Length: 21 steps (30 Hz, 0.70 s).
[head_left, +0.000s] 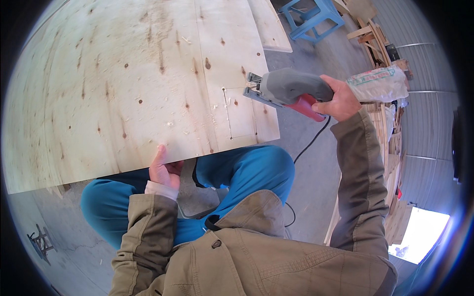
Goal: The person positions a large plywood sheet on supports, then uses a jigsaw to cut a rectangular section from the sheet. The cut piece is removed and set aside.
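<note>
A large sheet of plywood [148, 89] with knots and scattered sawdust lies in front of me, above my knees. My left hand [165, 167] is closed on its near edge, thumb on top and fingers curled underneath. In my right hand [339, 100] is a grey and red jigsaw [296, 86], gripped by its handle. The jigsaw's metal base is at the right edge of the sheet, its front end over the wood; I cannot tell if the blade touches it. A thin cut line [227, 113] and drawn lines mark the near right corner.
A black cord [314, 140] runs from the jigsaw down past my right knee. Beyond the sheet stands a blue plastic stool [312, 20]. Along the right wall are a white sack [379, 83] and stacked wood pieces [392, 158]. A small dark stand [41, 242] is at the lower left.
</note>
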Each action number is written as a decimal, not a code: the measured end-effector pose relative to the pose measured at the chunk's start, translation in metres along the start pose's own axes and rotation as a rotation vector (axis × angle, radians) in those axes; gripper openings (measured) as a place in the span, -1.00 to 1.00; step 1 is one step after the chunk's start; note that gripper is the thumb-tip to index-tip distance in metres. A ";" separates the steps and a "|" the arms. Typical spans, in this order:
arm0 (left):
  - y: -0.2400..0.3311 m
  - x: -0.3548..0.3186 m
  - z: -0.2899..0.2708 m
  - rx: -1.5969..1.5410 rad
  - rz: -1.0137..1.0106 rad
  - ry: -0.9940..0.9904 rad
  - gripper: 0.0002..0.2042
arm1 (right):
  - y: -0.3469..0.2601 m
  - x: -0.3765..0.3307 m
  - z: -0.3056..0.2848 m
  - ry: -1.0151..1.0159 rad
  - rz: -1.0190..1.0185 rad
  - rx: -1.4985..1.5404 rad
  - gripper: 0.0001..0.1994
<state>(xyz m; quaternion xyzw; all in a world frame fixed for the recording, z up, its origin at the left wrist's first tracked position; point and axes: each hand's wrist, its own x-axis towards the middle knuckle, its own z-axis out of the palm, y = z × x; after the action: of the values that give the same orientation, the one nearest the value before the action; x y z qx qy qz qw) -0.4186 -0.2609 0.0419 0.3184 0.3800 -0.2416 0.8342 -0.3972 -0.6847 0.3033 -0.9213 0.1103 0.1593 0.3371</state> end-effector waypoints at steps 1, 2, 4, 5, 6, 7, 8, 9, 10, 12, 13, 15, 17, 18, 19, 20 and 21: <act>0.000 0.000 0.000 -0.008 -0.005 -0.014 -0.70 | 0.001 0.001 0.001 -0.006 -0.017 0.001 -0.48; 0.000 0.001 0.000 -0.010 -0.004 -0.012 -0.70 | 0.001 0.001 0.001 -0.005 -0.015 -0.013 -0.49; -0.001 0.001 -0.001 -0.012 0.001 -0.011 -0.70 | 0.002 0.004 0.003 -0.005 -0.022 -0.054 -0.52; -0.001 0.002 -0.001 -0.013 0.005 -0.014 -0.70 | 0.002 0.006 0.003 -0.004 -0.031 -0.082 -0.54; -0.001 0.003 -0.001 -0.007 0.012 -0.003 -0.70 | 0.002 0.009 0.003 -0.005 -0.071 -0.099 -0.56; -0.001 0.004 -0.002 -0.013 0.006 -0.021 -0.70 | 0.003 0.014 0.004 0.001 -0.072 -0.115 -0.57; -0.001 0.004 -0.003 -0.010 0.003 -0.024 -0.70 | 0.003 0.021 0.005 0.004 -0.103 -0.121 -0.58; -0.001 0.004 -0.004 -0.001 0.008 -0.018 -0.70 | 0.004 0.027 0.005 0.007 -0.133 -0.125 -0.58; -0.001 0.004 -0.004 -0.004 0.001 -0.028 -0.70 | 0.005 0.034 0.004 -0.009 -0.117 -0.132 -0.56; -0.001 0.005 -0.005 0.011 0.005 -0.011 -0.70 | 0.007 0.048 0.004 -0.045 -0.099 -0.140 -0.51; -0.001 0.005 -0.005 0.002 0.010 -0.035 -0.70 | 0.008 0.054 0.001 -0.062 -0.083 -0.147 -0.51; -0.002 0.006 -0.004 0.002 0.027 -0.024 -0.68 | 0.010 0.061 -0.003 -0.045 -0.061 -0.107 -0.51; -0.003 0.006 -0.004 -0.007 0.023 -0.023 -0.69 | 0.013 0.061 -0.005 -0.048 -0.044 -0.105 -0.54; -0.003 0.006 -0.004 -0.005 0.029 -0.020 -0.69 | 0.014 0.060 -0.005 -0.057 -0.035 -0.125 -0.57; -0.003 0.006 -0.003 -0.008 0.021 -0.023 -0.69 | 0.015 0.060 -0.007 -0.073 -0.062 -0.128 -0.61; -0.003 0.006 -0.002 -0.008 0.022 -0.028 -0.69 | 0.017 0.059 -0.006 -0.072 -0.019 -0.168 -0.58; -0.003 0.005 -0.002 -0.004 0.026 -0.015 -0.69 | 0.018 0.057 -0.005 -0.078 -0.010 -0.191 -0.56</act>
<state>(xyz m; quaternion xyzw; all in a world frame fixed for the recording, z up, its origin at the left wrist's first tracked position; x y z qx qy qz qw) -0.4183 -0.2621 0.0355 0.3199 0.3702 -0.2326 0.8406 -0.3492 -0.7068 0.2749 -0.9428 0.0766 0.2033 0.2527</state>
